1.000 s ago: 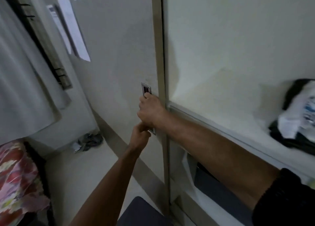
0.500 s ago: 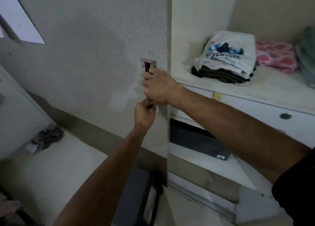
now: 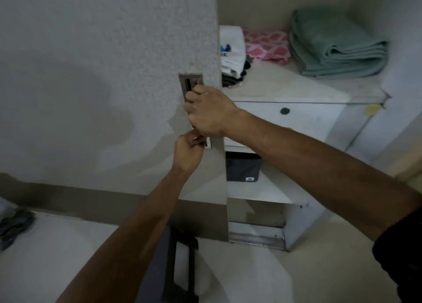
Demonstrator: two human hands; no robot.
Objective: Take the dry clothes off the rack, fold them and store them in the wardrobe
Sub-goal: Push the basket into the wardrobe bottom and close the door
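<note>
In front of me the wardrobe's sliding door (image 3: 114,74) fills the left of the view, its edge drawn partway across so the shelves behind it show on the right. On the upper shelf (image 3: 285,88) the folded clothes lie in a row, I judge so each can be lifted out alone: a green towel (image 3: 338,46) stacked thick at the right, a pink patterned cloth (image 3: 266,44) behind, and a white printed T-shirt (image 3: 230,49) on a dark folded pile, half hidden by the door edge. Below is a drawer with a round lock (image 3: 284,110), and lower still a dark grey storage box (image 3: 243,169) with a small label too small to read. My right hand (image 3: 207,113) curls its fingers into the recessed door handle (image 3: 190,83), gripping it to move the door, and my left hand (image 3: 187,152) pinches the handle's lower end just beneath. The shirt's print shows only the letters "RE".
</note>
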